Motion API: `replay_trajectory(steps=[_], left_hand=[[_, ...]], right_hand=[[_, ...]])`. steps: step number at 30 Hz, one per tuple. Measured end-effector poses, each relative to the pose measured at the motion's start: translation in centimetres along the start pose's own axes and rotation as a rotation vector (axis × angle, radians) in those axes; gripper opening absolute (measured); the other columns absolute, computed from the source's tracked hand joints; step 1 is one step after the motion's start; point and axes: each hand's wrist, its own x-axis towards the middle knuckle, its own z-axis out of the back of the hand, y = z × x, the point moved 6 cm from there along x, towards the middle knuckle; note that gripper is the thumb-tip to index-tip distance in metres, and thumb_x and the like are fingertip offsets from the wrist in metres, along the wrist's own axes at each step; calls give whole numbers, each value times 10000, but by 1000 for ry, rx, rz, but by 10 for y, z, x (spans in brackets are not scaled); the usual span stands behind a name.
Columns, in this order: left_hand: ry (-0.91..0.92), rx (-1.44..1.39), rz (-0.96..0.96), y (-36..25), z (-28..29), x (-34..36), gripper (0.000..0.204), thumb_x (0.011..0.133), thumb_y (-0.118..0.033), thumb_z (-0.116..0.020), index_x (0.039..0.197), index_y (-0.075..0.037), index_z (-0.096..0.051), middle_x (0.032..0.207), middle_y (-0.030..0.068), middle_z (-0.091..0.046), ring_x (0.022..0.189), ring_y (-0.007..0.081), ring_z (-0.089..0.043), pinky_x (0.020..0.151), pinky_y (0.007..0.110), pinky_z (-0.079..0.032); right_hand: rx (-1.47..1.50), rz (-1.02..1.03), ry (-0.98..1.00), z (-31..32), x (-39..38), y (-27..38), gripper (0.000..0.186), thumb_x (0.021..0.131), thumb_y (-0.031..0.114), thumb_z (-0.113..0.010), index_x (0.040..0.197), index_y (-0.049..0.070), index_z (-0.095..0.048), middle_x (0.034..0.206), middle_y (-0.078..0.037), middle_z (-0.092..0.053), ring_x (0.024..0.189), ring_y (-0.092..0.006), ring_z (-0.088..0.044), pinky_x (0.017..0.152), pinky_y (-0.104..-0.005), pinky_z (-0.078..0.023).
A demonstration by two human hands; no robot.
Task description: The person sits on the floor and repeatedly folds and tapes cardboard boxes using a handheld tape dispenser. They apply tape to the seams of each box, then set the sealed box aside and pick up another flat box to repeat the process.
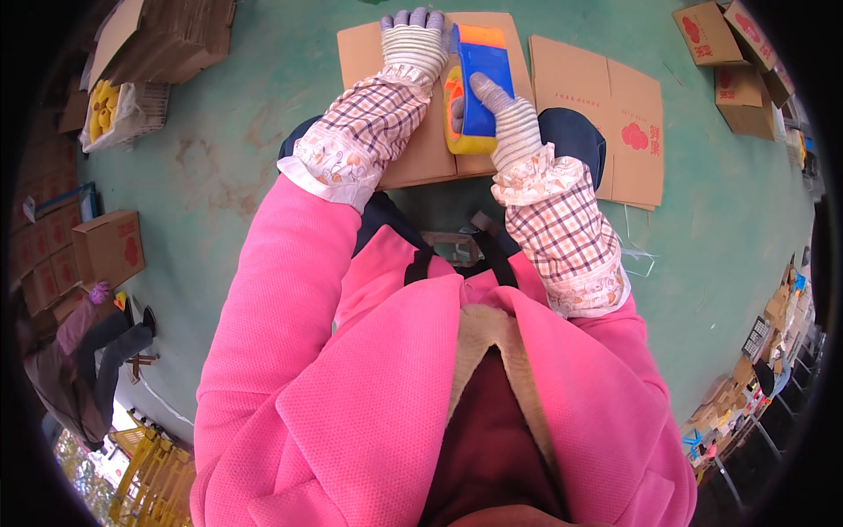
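My left hand (413,42), in a striped glove with grey fingertips, presses flat on a folded brown carton (404,158), its fingers stretched toward the carton's far edge. Just to its right, my right hand (509,110), gloved the same way, grips a chunky blue tool with orange and yellow ends (483,66). It looks like a tape dispenser. The thumb lies over the blue face and grey fingertips show on the other side. The tool stands over the carton; whether it touches the surface I cannot tell.
Another flattened carton (606,114) lies on the green floor at right. Small boxes (742,97) stand at far right; stacked cardboard (167,39) and a white crate with yellow items (127,114) at far left. Another person (88,351) is at the left, near boxes (110,246).
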Motion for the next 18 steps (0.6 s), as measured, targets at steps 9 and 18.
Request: replay_trajectory(steps=[9,18], left_hand=[[251,-723,364,58,-15,1,353,1007,-360,-489,1207,-137,-676,1158,96,-701,1130,294,-618,1010,326,-435],[537,-580,155,54,-9,30,444,845,-238,-723,1258,-93,-649,1181,131,-688,1114,266,-645,963,342,-495]], right_hand=[[-69,-23,50,-13,-34,-49,367,869,299,-749,1023,-12,-631,759,-123,-681,623,-210,-669,581,-313,-554],[-38,-18,93,-21,-32,-29,380,868,320,-753,1018,-4,-621,750,-119,-672,612,-206,-658,586,-319,-555]])
